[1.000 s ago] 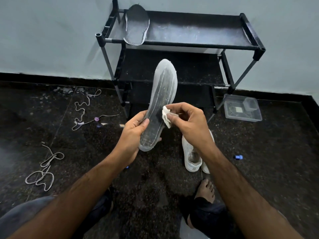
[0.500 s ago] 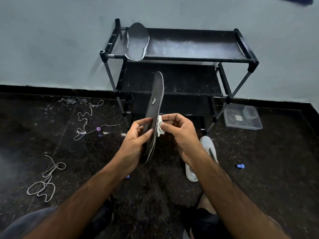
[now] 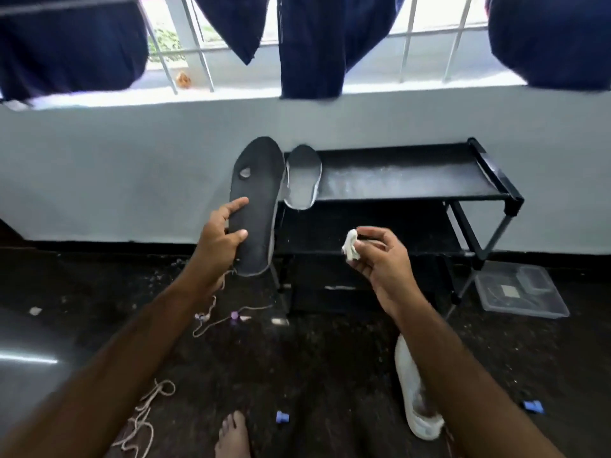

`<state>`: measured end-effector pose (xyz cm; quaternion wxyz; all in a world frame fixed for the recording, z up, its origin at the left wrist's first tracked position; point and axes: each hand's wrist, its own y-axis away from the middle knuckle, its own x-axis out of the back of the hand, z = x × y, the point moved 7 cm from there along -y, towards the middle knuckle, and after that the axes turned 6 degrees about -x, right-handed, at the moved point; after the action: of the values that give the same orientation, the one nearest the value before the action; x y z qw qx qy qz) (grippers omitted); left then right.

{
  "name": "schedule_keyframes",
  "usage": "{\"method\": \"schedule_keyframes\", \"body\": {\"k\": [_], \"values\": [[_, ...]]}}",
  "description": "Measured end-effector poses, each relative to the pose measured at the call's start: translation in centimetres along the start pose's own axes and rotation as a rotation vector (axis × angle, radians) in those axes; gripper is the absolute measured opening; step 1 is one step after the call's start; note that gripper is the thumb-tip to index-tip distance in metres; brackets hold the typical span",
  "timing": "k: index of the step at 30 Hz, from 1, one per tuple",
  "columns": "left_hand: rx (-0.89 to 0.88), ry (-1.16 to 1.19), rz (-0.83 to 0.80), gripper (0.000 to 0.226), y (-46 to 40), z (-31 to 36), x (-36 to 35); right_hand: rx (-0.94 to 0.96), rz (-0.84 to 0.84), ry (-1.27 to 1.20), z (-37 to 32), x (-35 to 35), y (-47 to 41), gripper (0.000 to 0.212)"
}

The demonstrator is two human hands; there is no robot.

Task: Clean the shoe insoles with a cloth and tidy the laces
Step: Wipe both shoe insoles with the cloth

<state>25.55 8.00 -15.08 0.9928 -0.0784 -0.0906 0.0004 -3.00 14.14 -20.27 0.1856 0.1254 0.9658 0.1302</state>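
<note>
My left hand [image 3: 218, 238] grips the dark insole [image 3: 256, 206]: thumb and forefinger lie across its smooth, matte grey-black face, the other fingers curled behind its left edge. The insole is a flat, foam-like slab with a rounded toe and a pale rim along its right side; a small worn hole shows near the toe. Long axis near upright, toe up, heel down, leaning a little right, held in the air in front of the rack's left end.

My right hand [image 3: 380, 259] pinches a small crumpled white cloth [image 3: 351, 245] between thumb and fingertips, fingers loosely curled, palm towards me. Cloth and insole are apart.

Second insole [image 3: 302, 178], grey with a lighter edge, lies on the top shelf of the black shoe rack [image 3: 413, 180], toe away from me, its heel hanging over the front rail. The shelf is dull and dusty-looking.

Floor [image 3: 314, 365] is dark, speckled stone. One pale lace [image 3: 145, 421] lies looped by my left forearm; another lace [image 3: 224, 320] trails below the left hand. A white shoe [image 3: 413, 401] lies on the floor behind my right forearm. Clear plastic box [image 3: 520, 297] sits right of the rack.
</note>
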Motion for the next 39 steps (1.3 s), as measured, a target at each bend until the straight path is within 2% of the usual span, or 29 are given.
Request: {"method": "schedule_keyframes", "body": {"k": [5, 10, 13, 17, 19, 23, 25, 28, 30, 34, 39], "values": [[0.004, -0.151, 0.042, 0.060, -7.5, 1.1, 0.5, 0.083, -0.080, 0.214, -6.4, -5.3, -5.6, 0.024], [0.053, -0.191, 0.049, 0.057, -12.5, 0.5, -1.0, 0.126, -0.052, 0.261, -8.8, -7.5, -10.5, 0.030], [0.099, -0.213, 0.005, 0.058, -14.5, -0.7, -1.5, 0.133, 0.003, 0.226, -8.9, -7.9, -13.2, 0.038], [0.115, -0.256, -0.049, 0.059, -16.6, -1.9, -1.9, 0.080, 0.116, 0.157, -8.2, -7.8, -16.9, 0.024], [0.109, -0.291, -0.062, 0.058, -17.3, -2.7, -2.1, 0.086, 0.160, 0.161, -7.6, -7.9, -18.4, 0.025], [0.151, -0.308, -0.094, 0.057, -18.1, -4.9, -2.8, 0.092, 0.172, 0.193, -5.9, -8.5, -20.4, 0.019], [0.185, -0.319, -0.100, 0.056, -18.2, -6.0, -2.8, 0.114, 0.203, 0.300, -5.3, -8.8, -21.2, 0.037], [0.173, -0.495, -0.063, 0.064, -18.6, -6.9, -2.2, 0.144, 0.274, 0.406, -4.9, -9.0, -21.9, 0.051], [0.143, -0.623, -0.093, 0.056, -18.0, -6.2, -2.6, 0.148, 0.310, 0.470, -5.1, -9.5, -21.7, 0.057], [0.087, -0.789, -0.108, 0.042, -17.9, -5.3, -3.5, 0.165, 0.320, 0.511, -5.1, -10.4, -21.7, 0.051], [0.082, -0.788, -0.114, 0.031, -17.4, -5.0, -3.5, 0.166, 0.403, 0.493, -5.0, -10.2, -22.2, 0.041]]}}
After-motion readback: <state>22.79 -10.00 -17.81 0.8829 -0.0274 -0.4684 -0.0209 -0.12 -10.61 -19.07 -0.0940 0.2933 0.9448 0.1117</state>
